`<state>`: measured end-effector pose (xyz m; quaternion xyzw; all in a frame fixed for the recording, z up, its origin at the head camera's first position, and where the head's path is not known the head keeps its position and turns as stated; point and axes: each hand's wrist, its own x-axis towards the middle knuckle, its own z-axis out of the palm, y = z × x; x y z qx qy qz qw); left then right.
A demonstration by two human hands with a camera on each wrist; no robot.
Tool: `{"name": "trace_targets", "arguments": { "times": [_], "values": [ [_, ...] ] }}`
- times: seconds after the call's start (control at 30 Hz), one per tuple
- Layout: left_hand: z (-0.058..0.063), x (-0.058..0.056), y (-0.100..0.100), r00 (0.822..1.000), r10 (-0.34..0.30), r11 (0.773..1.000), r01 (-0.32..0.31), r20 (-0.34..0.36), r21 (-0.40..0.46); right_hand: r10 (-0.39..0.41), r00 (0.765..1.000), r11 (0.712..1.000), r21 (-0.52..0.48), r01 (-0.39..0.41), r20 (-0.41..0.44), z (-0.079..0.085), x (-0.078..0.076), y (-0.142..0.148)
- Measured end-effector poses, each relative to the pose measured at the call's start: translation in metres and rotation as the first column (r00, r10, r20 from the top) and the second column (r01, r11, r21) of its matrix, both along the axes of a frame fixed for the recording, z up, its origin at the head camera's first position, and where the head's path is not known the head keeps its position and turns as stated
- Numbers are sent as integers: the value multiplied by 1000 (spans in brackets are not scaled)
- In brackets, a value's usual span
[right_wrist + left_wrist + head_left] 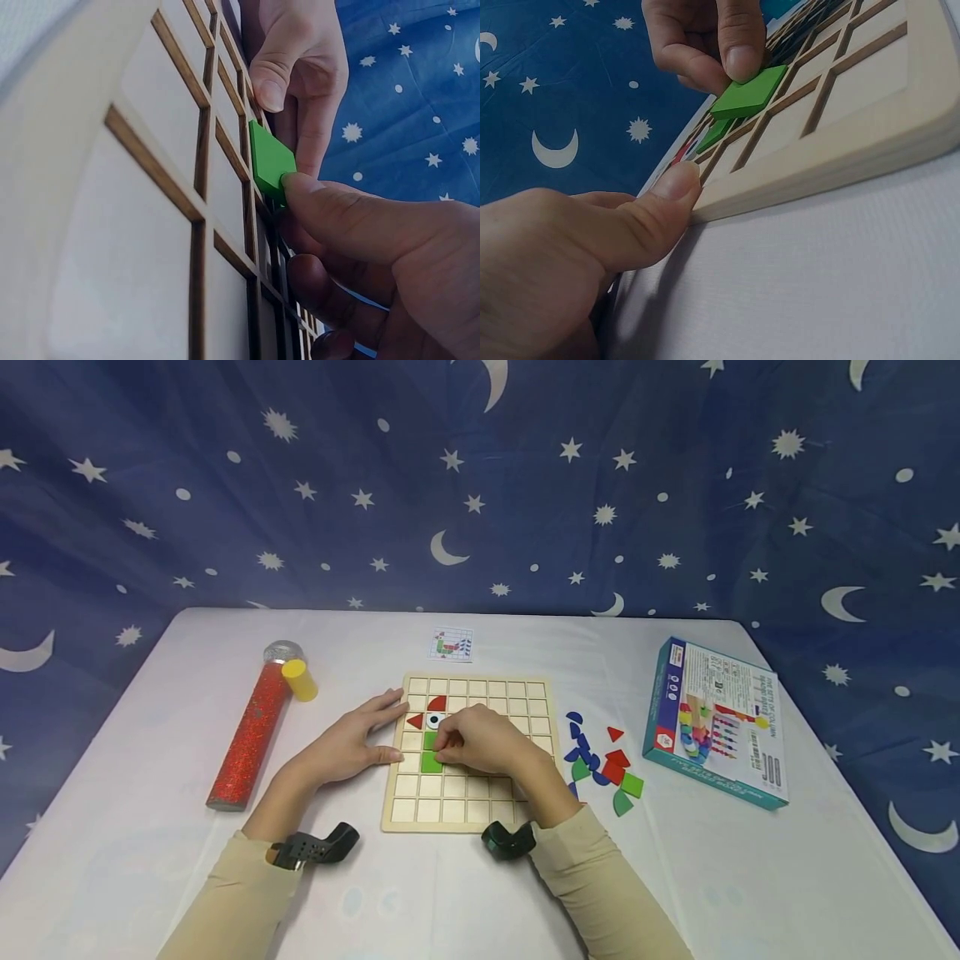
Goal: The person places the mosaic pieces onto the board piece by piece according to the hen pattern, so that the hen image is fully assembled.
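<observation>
**Right hand [483, 739] pinches green square tile [750, 91] over wooden grid board [453, 811]**

Materials: a dark blue backdrop [525, 527] printed with white stars and moons hangs beyond the board; a white cloth [112, 852] lies beneath it. The board is pale wood, rectangular, with slats dividing it into cells. The tile is flat and smooth, tilted over the board's second column from the left; contact with the slats cannot be determined.

Surroundings: a printed box [716, 722] lies right of the board; a glittery red tube [249, 739] and a yellow cylinder [300, 681] lie to its left. A picture card [451, 644] lies beyond its far edge. Loose blue, red and green pieces [613, 773] are scattered just right of it. An eye tile [435, 720] and a red triangle [415, 722] sit in its upper-left cells.

Hands: the right, reaching across the board, hides several cells and holds the tile between thumb and finger. The left hand [348, 743], fingers extended and thumb apart, touches the board's left edge.
</observation>
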<state>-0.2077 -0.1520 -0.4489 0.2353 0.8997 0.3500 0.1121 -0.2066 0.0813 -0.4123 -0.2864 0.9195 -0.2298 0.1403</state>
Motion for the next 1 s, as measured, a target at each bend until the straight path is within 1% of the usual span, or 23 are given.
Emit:
{"name": "trace_targets", "arguments": {
  "times": [0.17,0.37,0.47,0.57,0.77,0.87,1.0],
  "values": [
    [0,-1,0,1000,-3,1000,3,-7,-11,6,1000,1000,16,-6,-11,0,0,0],
    [-1,-1,0,1000,-1,1000,1,-3,-14,-15,999,998,65,18,-48,1,1,-1],
    [0,-1,1,1000,2,1000,-2,1,-14,-23,999,998,62,26,-44,2,0,1],
    [1,0,0,1000,5,1000,-5,8,-10,-32,999,999,37,33,-29,3,-2,5],
    [2,-1,-2,1000,8,1000,-8,5,-13,-89,996,995,-37,89,23,10,-11,27],
    [1,0,-1,1000,8,1000,-8,9,-9,-125,991,991,-49,127,44,18,-15,44],
    [-2,1,1,1000,12,1000,-12,14,-3,-149,989,988,-46,149,17,33,-13,66]
  ]
}}
